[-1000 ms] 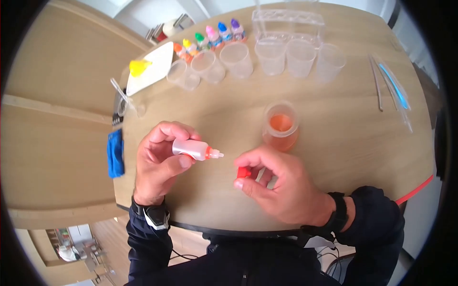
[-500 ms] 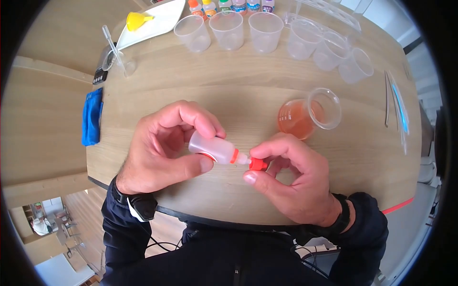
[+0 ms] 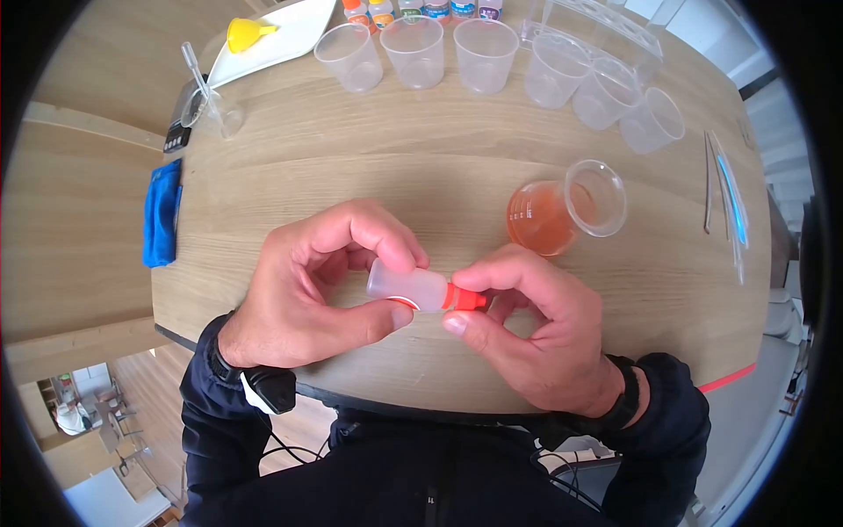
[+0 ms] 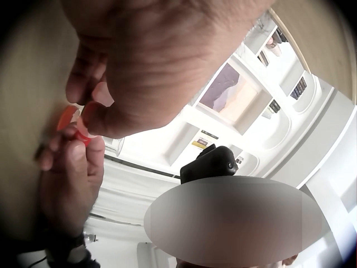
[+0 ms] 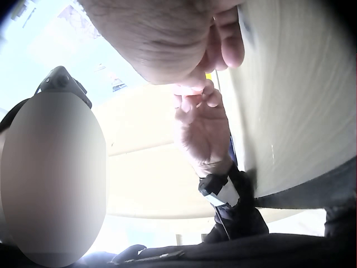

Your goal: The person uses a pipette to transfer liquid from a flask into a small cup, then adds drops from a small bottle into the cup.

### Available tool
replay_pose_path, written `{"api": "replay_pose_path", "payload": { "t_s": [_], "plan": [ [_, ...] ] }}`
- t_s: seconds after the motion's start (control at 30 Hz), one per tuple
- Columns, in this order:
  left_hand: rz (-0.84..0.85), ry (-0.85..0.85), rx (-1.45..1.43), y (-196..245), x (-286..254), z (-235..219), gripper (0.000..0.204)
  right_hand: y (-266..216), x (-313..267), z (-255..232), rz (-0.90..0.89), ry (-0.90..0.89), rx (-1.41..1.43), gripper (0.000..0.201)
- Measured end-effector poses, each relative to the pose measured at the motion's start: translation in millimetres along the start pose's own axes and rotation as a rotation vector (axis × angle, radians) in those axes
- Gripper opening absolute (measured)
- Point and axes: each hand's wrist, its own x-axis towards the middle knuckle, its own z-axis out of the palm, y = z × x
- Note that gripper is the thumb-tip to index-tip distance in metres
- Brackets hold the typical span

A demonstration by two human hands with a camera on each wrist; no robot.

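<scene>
In the head view my left hand [image 3: 325, 285] grips a small translucent bottle [image 3: 408, 285] lying on its side, thumb below and fingers above. The red cap [image 3: 465, 299] sits on the bottle's right end, pinched between the thumb and index finger of my right hand [image 3: 540, 329]. Behind the right hand stands a glass flask [image 3: 540, 220] of orange liquid. The left wrist view shows both hands meeting at the red cap [image 4: 83, 134]; in the right wrist view the fingers mostly hide the bottle.
Clear cups [image 3: 487, 61] line the back, with small labelled bottles [image 3: 436, 9] and a clear rack [image 3: 606, 22] behind. At left are a white tray [image 3: 299, 39] with a yellow funnel [image 3: 246, 35], pipettes [image 3: 198, 75] and a blue cloth [image 3: 162, 215]. Thin tools [image 3: 731, 189] lie right.
The red cap, apart from the bottle a second ago, has come onto its nozzle and now sits against the bottle's collar. The hands have drawn together, and the head view has shifted.
</scene>
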Motion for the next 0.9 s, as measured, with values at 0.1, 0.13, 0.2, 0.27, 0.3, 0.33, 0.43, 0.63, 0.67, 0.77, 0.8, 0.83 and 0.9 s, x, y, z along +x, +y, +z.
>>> {"api": "replay_pose_path", "payload": {
  "t_s": [0.1, 0.13, 0.2, 0.27, 0.3, 0.33, 0.43, 0.63, 0.67, 0.77, 0.8, 0.83, 0.9],
  "plan": [
    [0.005, -0.002, -0.015, -0.5, -0.5, -0.4, 0.035, -2.3, -1.5, 2.0, 0.071, 0.014, 0.045, 0.016],
    [0.008, -0.010, -0.023, -0.6, -0.4, -0.6, 0.035, -4.2, -0.7, 0.6, 0.067, -0.011, 0.012, 0.017],
    [0.023, -0.031, -0.028, -1.5, -1.0, -0.9, 0.035, -7.9, 1.3, -4.2, 0.066, -0.065, -0.052, 0.024],
    [0.046, -0.054, -0.025, -3.9, -1.6, -0.7, 0.035, -3.7, 0.3, -6.9, 0.054, -0.090, -0.079, 0.028],
    [0.056, -0.063, -0.024, -5.7, -2.7, -0.1, 0.035, -1.8, -1.2, -6.9, 0.048, -0.103, -0.092, 0.031],
    [0.073, -0.075, -0.020, -7.2, -2.1, -0.1, 0.035, -0.6, -1.5, -6.5, 0.049, -0.101, -0.082, 0.032],
    [0.092, -0.087, -0.040, -9.0, -2.3, 1.0, 0.035, -1.6, -2.4, -2.2, 0.078, -0.076, -0.020, 0.034],
    [0.107, -0.099, -0.063, -10.6, -0.7, 2.4, 0.036, -5.1, -2.1, -3.7, 0.138, -0.061, 0.041, 0.031],
    [0.103, -0.098, -0.069, -10.6, -0.7, 2.7, 0.035, -7.2, -2.4, -1.5, 0.176, -0.033, 0.078, 0.029],
    [0.105, -0.092, -0.048, -10.6, 0.2, 3.1, 0.034, -8.3, -3.3, -2.1, 0.210, -0.013, 0.091, 0.025],
    [0.092, -0.089, -0.051, -10.2, 0.2, 3.2, 0.034, -8.0, -3.1, -3.2, 0.208, -0.017, 0.079, 0.024],
    [0.079, -0.085, -0.053, -9.8, -0.3, 3.4, 0.034, -7.6, -2.9, -4.8, 0.201, -0.028, 0.076, 0.024],
    [0.066, -0.073, -0.047, -8.9, -0.4, 3.5, 0.034, -7.2, -2.7, -7.4, 0.189, -0.052, 0.072, 0.023]
  ]
}}
